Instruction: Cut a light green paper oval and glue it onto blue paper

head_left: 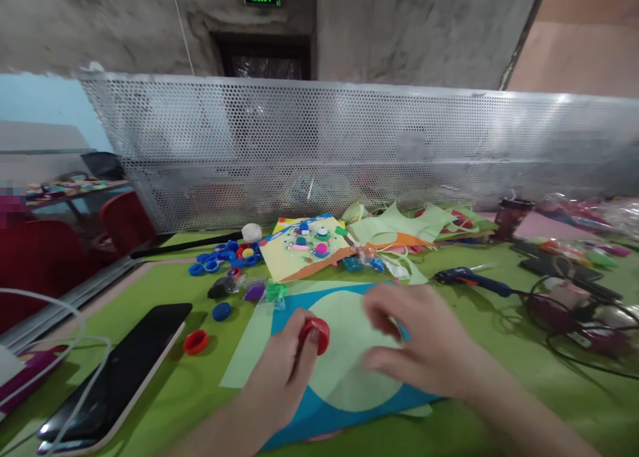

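A red bottle cap (322,335) is pinched between the thumb and fingers of my left hand (287,364), its hollow side turned partly away. Beneath both hands lies blue paper (299,424) bearing a large pale green paper circle (344,384). My right hand (419,344) hovers over the circle's right side, slightly blurred, thumb and fingers apart with nothing visible held in them. Left of the paper, another red cap (196,342) and a blue cap (221,311) rest on the green table covering.
A phone (120,370) and white cable (80,404) lie at left. Behind are several blue caps (212,265), a decorated picture (304,244) and green paper scraps (399,224). A glue gun (472,279) with its cord lies at right. A perforated metal screen (324,144) borders the table.
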Tool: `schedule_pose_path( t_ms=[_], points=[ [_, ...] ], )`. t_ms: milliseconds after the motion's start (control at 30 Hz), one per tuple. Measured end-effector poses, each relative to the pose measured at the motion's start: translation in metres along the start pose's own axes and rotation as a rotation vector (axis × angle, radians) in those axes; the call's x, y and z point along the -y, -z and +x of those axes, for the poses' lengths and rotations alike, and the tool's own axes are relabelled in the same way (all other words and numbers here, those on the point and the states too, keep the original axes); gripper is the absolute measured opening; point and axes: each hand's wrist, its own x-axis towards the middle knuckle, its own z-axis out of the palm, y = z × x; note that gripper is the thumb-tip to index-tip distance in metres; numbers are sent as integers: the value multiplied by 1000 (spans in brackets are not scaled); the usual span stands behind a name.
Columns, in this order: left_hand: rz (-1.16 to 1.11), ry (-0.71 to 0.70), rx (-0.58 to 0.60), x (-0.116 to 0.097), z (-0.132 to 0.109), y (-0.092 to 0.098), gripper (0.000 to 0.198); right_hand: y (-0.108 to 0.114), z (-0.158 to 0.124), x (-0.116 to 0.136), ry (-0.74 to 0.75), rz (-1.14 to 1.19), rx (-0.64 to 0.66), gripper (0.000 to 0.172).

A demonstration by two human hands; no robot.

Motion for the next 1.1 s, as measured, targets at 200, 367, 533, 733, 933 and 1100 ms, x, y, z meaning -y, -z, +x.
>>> schedule_pose_path(
  t_ms=[200,367,533,733,933,1100],
  points=[
    [77,-26,50,8,2,-2,17,-43,2,-5,83,-111,176,49],
    [201,-57,88,16,-2,-9,17,-48,-9,-8,124,-155,66,48],
    [313,-144,71,15,-7,-12,16,-50,-18,-2,173,-147,-21,41],
    [426,-271,21,5,-12,-10,22,-53,-21,-5,231,-38,7,38],
    [348,-212,130,3,-13,-7,18,-50,-18,-8,231,110,68,39],
    [359,-231,51,4,-9,-5,14,-50,-15,-6,215,32,79,51]
  ],
)
